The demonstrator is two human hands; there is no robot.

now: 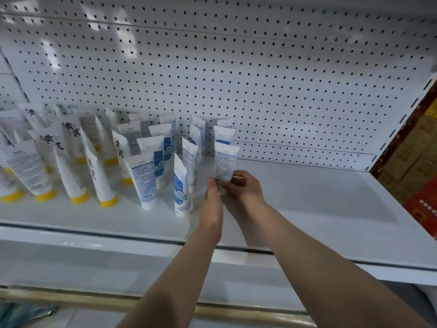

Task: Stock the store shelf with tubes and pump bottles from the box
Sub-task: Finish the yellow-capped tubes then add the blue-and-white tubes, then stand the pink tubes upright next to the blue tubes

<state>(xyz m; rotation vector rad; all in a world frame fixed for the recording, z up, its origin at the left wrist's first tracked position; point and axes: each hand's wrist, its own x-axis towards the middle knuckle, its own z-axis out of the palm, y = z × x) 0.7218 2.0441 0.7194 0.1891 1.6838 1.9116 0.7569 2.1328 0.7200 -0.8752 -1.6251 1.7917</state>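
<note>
Tube (225,159) stands upright, cap down, pinched at its base by both left hand (212,192) and right hand (243,188), rightmost on the shelf (307,197).

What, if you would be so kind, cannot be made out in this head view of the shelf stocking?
- Cap of the held tube: hidden behind the left hand and right hand.
- Yellow-capped tubes at far left: blurred, and cut off by the frame edge.
- Small print on the tubes: too small to read.
- The box and pump bottles: not in view.
- Red carton: cut off by the right edge.
</note>
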